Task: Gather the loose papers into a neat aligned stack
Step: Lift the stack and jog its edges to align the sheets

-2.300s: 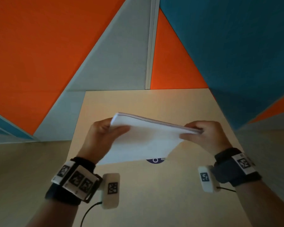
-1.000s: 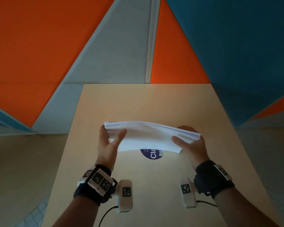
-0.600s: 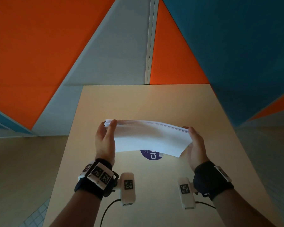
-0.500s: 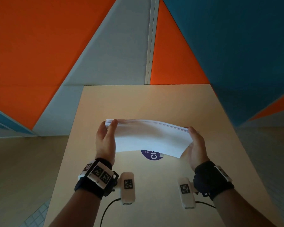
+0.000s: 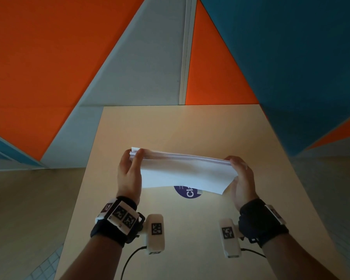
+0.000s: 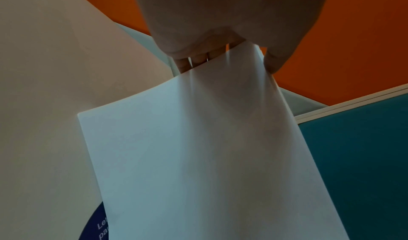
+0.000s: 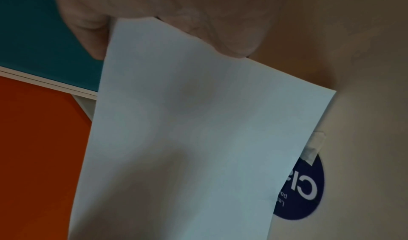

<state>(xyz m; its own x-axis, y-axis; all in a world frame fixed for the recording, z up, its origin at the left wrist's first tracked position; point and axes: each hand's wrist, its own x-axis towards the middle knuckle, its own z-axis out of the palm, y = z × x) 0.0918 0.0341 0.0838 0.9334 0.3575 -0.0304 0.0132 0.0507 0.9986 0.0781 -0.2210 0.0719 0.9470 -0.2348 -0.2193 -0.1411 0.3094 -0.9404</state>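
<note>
White paper stack [image 5: 185,172] held edge-up above the table [image 5: 190,126] | left hand [image 5: 129,172] and right hand [image 5: 241,178] pinch its two ends | beyond left grip, corner sheets jut unevenly | risk: loosened pinch lets sheets slide out.

Your left hand [image 6: 220,17] held the white papers [image 6: 198,147] by one end, above the table [image 6: 44,86] with its blue sticker [image 6: 95,226].

Black wristbands [image 5: 261,223], white tagged camera modules [image 5: 155,231], black cables [image 5: 127,263]
</note>
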